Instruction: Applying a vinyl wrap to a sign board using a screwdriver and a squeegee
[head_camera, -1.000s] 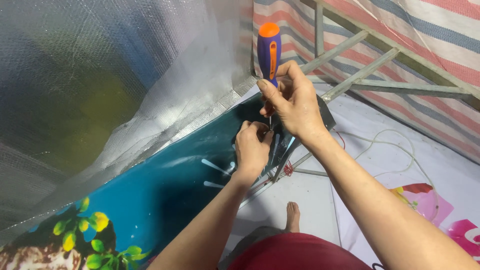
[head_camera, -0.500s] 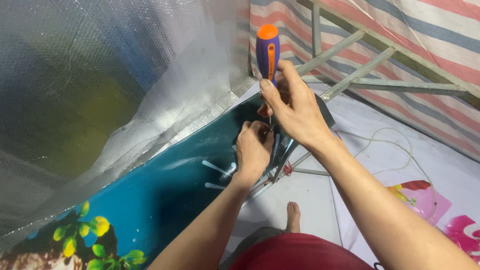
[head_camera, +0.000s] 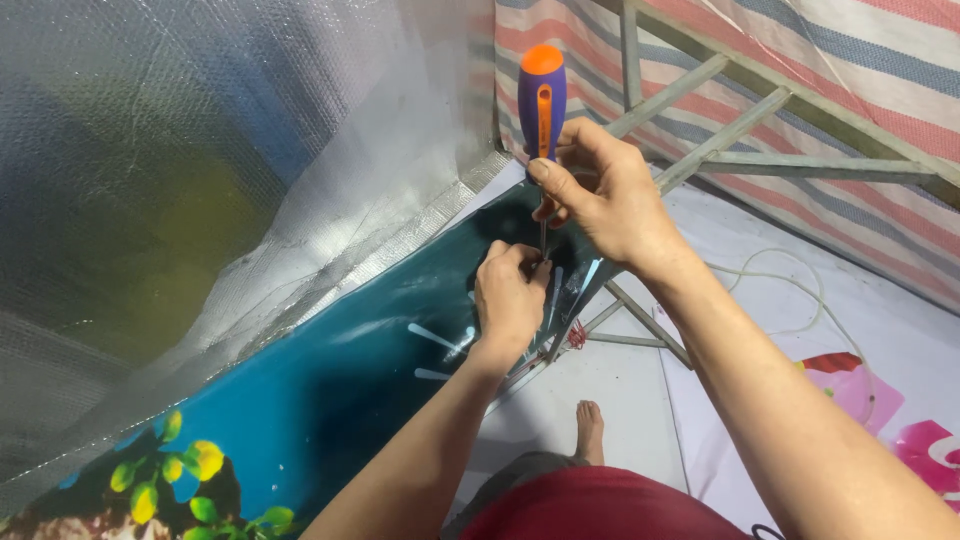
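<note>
1. Right hand (head_camera: 610, 195) fingers closed around screwdriver (head_camera: 542, 100), upright, handle at 12 o'clock.
2. Left hand (head_camera: 510, 295) fingers pinched at the screwdriver tip, on the teal banner (head_camera: 330, 380), 6 o'clock of the right hand.

Screwdriver (head_camera: 541, 100): glossy plastic handle, purple and orange; thin bare metal shaft. Panel (head_camera: 330, 390): smooth glossy printed sheet, teal. Foil sheet (head_camera: 200, 170): silvery, quilted, crinkled, reflective. Tarp (head_camera: 850, 80): coarse woven striped plastic. Frame bars (head_camera: 720, 140): dull grey metal.
</note>
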